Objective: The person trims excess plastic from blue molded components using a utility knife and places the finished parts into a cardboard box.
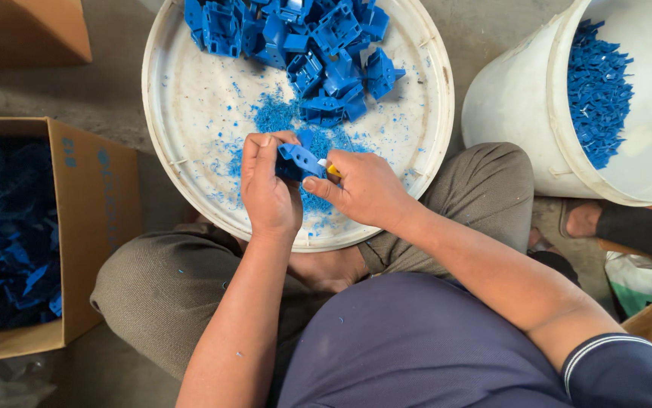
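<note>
From the head camera we see our left hand (269, 189) clasping a blue plastic part (299, 160) over the white tray (190, 113). Our right hand (363, 189) pinches a small yellow tool (332, 171) at the part's 3 o'clock side. More blue parts (303, 38) lie at 12.

Small blue moulded plastic bracket (299, 161), angular with flat faces and a few small holes, held tilted above the near part of a round white tray; partly hidden by fingers on both sides; small yellow-handled tool (332, 171), only its tip visible, touching the bracket's right edge.
</note>
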